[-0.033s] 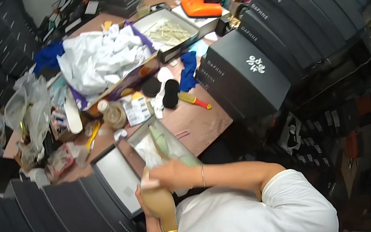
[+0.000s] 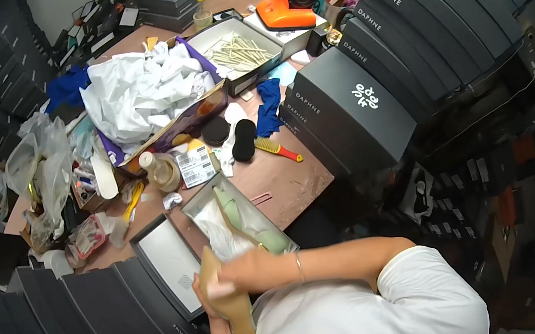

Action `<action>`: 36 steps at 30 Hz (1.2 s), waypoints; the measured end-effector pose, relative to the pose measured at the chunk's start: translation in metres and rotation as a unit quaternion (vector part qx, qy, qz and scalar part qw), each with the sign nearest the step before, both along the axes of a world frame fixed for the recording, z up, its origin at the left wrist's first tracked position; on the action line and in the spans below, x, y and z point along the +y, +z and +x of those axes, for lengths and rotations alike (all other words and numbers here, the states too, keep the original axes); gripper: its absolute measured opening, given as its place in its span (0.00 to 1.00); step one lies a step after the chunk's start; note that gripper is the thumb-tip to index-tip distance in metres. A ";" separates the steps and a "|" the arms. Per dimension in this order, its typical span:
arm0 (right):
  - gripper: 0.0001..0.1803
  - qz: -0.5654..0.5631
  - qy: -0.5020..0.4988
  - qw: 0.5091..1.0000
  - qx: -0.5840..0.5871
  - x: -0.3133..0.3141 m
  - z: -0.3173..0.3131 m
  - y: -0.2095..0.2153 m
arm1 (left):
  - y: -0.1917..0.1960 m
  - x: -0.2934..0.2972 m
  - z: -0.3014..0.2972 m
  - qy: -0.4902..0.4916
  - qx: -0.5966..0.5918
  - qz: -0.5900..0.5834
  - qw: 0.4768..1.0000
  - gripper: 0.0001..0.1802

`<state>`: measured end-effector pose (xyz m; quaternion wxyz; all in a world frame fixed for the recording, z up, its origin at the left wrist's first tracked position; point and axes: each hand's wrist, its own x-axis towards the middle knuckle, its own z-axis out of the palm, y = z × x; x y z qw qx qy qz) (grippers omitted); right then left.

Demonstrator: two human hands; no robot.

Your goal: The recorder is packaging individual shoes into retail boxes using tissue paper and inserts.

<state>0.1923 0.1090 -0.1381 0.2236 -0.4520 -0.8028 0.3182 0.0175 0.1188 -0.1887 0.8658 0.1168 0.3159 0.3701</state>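
Observation:
My left hand (image 2: 205, 301) is closed round the side of a shoe (image 2: 240, 315), whose tan sole faces up close to my shirt. A gold band shows at the shoe's lower end. Across the sole lies my right hand (image 2: 254, 270), smeared by motion, with fingers bent in. Something pale shows under its fingertips, too blurred to name. Just beyond my hands, an open shoebox (image 2: 188, 207) contains a light green shoe (image 2: 230, 208) and white tissue paper (image 2: 218, 231). Left of it rests the box lid (image 2: 168, 256), its white inside up.
Dark shoeboxes (image 2: 370, 105) stack high on the right, and more boxes (image 2: 87, 307) line the lower left. On the table are a red-yellow brush (image 2: 282, 150), a black pad (image 2: 245, 140), a glass jar (image 2: 163, 173), an orange device (image 2: 288, 10) and a paper-filled carton (image 2: 167, 130).
My right hand has slid along the sole toward my body. The shoe stays in my left hand, and the whole view has shifted slightly.

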 end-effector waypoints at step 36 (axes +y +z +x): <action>0.12 -0.149 -0.231 0.961 0.019 0.036 0.080 -0.038 | -0.025 0.072 -0.063 0.045 0.160 0.076 0.983 0.29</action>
